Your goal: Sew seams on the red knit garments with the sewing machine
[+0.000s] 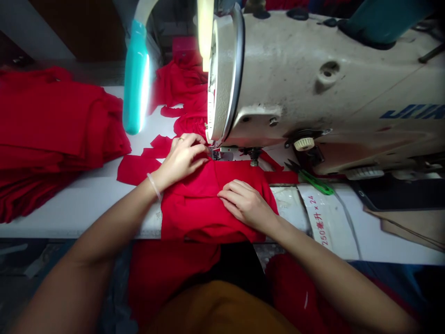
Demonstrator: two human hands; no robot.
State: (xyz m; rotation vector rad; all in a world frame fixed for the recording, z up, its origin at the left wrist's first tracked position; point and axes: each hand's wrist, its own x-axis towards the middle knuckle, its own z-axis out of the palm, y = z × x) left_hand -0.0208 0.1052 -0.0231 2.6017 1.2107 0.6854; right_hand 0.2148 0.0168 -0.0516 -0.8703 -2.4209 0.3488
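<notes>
A piece of red fabric [194,213] lies under the sewing machine [278,79] and drapes over the front table edge. My left hand [186,155] is close beside the presser foot [217,154], its bent fingers gripping the fabric at the left of the needle area. Lower and to the right, my right hand [245,204] has its fingers closed together on the same fabric, along a fold or seam. The fingertips of both hands are partly hidden.
Stacked red fabric [52,120] stands at the left, with more red pieces [184,88] behind the needle. A lit teal lamp [134,83] hangs over the table. Green-handled snips [313,180] and a dark phone-like slab [399,190] lie at the right.
</notes>
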